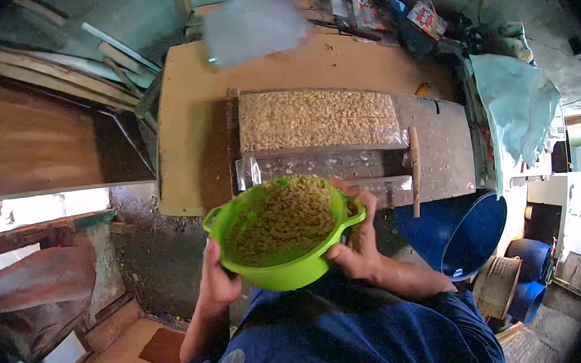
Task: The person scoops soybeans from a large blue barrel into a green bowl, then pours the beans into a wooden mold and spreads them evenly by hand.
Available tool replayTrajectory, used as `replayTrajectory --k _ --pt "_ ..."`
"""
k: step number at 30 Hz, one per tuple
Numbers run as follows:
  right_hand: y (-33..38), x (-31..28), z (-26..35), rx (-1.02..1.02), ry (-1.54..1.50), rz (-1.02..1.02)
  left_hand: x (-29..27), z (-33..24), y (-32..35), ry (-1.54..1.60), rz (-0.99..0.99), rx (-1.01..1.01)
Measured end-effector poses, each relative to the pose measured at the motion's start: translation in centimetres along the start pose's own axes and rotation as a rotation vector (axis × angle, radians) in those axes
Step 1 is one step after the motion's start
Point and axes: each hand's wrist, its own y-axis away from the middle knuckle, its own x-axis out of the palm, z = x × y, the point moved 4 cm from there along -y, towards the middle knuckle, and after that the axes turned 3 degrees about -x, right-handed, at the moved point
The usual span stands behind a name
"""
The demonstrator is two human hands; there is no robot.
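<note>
A bright green plastic basin (287,274) with two loop handles is in front of my chest, tilted with its far side raised. Small brownish grain-like pieces (283,217) fill much of it; their exact kind is unclear. My left hand (217,276) grips the basin's left side below the handle. Around the right handle and rim closes my right hand (358,241). Just beyond the basin, a flat rectangular layer of pale nut-like pieces (319,117) lies on a board, with clear plastic film (397,182) along its near side. A thin wooden stick (415,169) rests right of it.
The layer sits on a tan wooden table (187,86). A blurred whitish sheet (255,29) is at the far edge, near several packets (427,20). Pale green cloth (515,104) hangs at the right. Below the table's right end stands a blue drum (474,234).
</note>
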Motion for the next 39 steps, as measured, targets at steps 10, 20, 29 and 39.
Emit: replayTrajectory --k 10,20,29,39 --pt "-3.7 -2.3 0.4 0.009 0.537 0.154 -1.0 -3.8 3.4 0.010 -0.087 0.209" --pt "-0.2 -4.3 -3.4 -0.096 1.218 0.400 -2.7 -6.3 3.7 0.057 -0.023 0.382" --pt "0.1 -6.1 -4.0 0.011 1.003 0.422 1.3 -2.4 0.1 0.014 0.035 0.156" --pt "-0.2 -4.3 -2.1 0.062 -0.187 -0.038 5.3 1.3 -1.3 -0.136 0.068 -0.126"
